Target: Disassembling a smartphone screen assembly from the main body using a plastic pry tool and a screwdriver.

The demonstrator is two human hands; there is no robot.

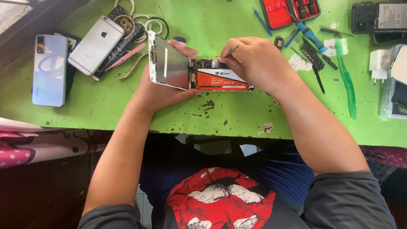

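— Head view: opened phone lying on green table, near the middle, screen panel lifted off to the left side.
— Grip?
— Left hand wrapped under the screen panel, thumb on its near edge, fingertips curling over the far edge. Right hand closed on thin metal tool, pinched between thumb and forefinger, tip down at the upper edge of the phone body, beside the orange-and-white battery.
— Containers?
— Red tool case open at the far edge, dark tools strapped inside. Clear plastic box at the right edge, contents hard to tell.
— Room?
— Bare green strip between phone and near table edge, paint chipped. Left: silver phone face down on dark wallet, pale blue phone beyond, pink tweezers close by. Right: green toothbrush, blue-handled screwdriver, white charger, crowding that side.
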